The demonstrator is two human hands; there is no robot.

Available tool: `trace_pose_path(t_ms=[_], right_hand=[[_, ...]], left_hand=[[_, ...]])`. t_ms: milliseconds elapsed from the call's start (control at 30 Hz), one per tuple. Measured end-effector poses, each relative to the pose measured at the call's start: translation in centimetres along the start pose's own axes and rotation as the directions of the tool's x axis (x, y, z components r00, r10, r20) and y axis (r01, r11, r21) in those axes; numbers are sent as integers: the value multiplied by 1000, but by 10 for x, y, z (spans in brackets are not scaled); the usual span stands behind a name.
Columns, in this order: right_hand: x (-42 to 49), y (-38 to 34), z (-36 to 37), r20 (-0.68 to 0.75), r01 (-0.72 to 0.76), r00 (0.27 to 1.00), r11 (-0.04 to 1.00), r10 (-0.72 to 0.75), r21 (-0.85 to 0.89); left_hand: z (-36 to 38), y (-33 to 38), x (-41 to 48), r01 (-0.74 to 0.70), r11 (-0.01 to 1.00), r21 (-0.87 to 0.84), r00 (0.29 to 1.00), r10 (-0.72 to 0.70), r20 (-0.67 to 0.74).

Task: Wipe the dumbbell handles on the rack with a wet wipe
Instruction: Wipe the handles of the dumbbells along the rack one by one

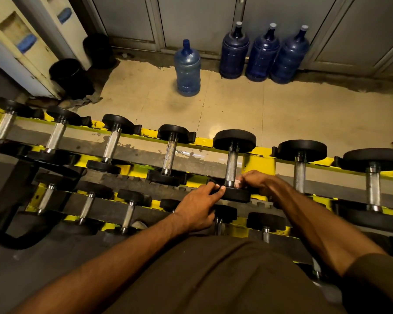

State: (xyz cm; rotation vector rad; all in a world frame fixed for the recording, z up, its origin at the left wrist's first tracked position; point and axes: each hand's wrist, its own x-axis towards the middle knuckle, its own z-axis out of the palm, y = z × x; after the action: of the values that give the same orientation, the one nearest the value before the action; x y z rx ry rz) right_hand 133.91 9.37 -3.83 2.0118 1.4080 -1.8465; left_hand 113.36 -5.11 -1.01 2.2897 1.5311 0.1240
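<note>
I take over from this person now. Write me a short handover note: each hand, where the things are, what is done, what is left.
Left hand: rests on the near head of the dumbbell, apparently steadying it.
Right hand: pinches the wipe against the near end of that handle.
Rack: the other dumbbells lie in their rows, untouched.
Done: the picture does not show which handles are already wiped.
Left: finish this handle, then any still unwiped.

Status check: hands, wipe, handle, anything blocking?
Left hand rests on dumbbell head. Right hand pinches wipe at near end of handle. Nothing in the way.
</note>
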Motion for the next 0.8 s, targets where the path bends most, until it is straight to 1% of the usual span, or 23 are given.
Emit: trace_pose_path(t_ms=[33, 100, 200, 267, 300, 367, 433, 467, 500, 533, 567, 600, 633, 667, 700, 733, 767, 800], right_hand=[[-1, 3, -3, -21, -1, 1000, 1000, 1, 13], [-8, 7, -6, -51, 51, 998, 998, -49, 43], [-22, 4, 0, -91, 200, 977, 977, -193, 76], [-26, -3, 8, -162, 321, 940, 941, -302, 110], [-25, -8, 12, -232, 400, 900, 912, -370, 95], [-19, -20, 21, -383, 525, 780, 851, -494, -27], [-15, -29, 29, -484, 545, 662, 811, -572, -212], [-14, -30, 31, -502, 536, 613, 788, -610, -302], [-16, -31, 32, -492, 528, 579, 759, -650, -381], [-20, -30, 31, -445, 520, 568, 721, -692, -458], [-24, -29, 29, -355, 515, 580, 667, -733, -538], [-27, -27, 27, -229, 512, 609, 597, -759, -618], [-31, -24, 25, -95, 504, 653, 525, -751, -686], [-32, -22, 22, 9, 494, 692, 464, -721, -735], [-33, -21, 17, 60, 484, 710, 425, -701, -765], [-31, -20, 13, 49, 482, 705, 427, -708, -765], [-29, -20, 10, -15, 494, 681, 473, -732, -729], [-27, -21, 8, -122, 510, 652, 552, -748, -660]], left_hand=[[-1, 0, 0, 2, 1000, 0, 1000, -2, 1], [0, -1, -1, 11, 1000, -2, 1000, -11, 3], [2, 1, -2, 14, 1000, -15, 1000, -14, 0], [0, 3, 1, 3, 1000, -23, 1000, -3, -8], [-2, 2, 3, 0, 1000, -25, 1000, 0, -13], [-5, 1, 6, 5, 1000, -29, 1000, -5, -19], [-5, 1, 5, 11, 999, -30, 1000, -12, -17], [-4, 1, 4, 13, 999, -29, 1000, -14, -14], [-3, 2, 3, 14, 1000, -28, 1000, -15, -11], [-3, 2, 3, 15, 1000, -26, 1000, -16, -10], [-2, 2, 3, 16, 1000, -26, 1000, -16, -10], [-2, 2, 3, 16, 1000, -27, 1000, -17, -12], [-3, 1, 3, 16, 999, -27, 1000, -17, -15], [-3, 1, 3, 16, 1000, -26, 1000, -16, -15], [-4, 1, 4, 15, 1000, -27, 1000, -15, -14], [-4, 2, 4, 13, 999, -32, 1000, -13, -11], [-5, 3, 4, 12, 999, -42, 1000, -12, -12], [-5, 5, 3, 11, 999, -51, 1000, -12, -15]])
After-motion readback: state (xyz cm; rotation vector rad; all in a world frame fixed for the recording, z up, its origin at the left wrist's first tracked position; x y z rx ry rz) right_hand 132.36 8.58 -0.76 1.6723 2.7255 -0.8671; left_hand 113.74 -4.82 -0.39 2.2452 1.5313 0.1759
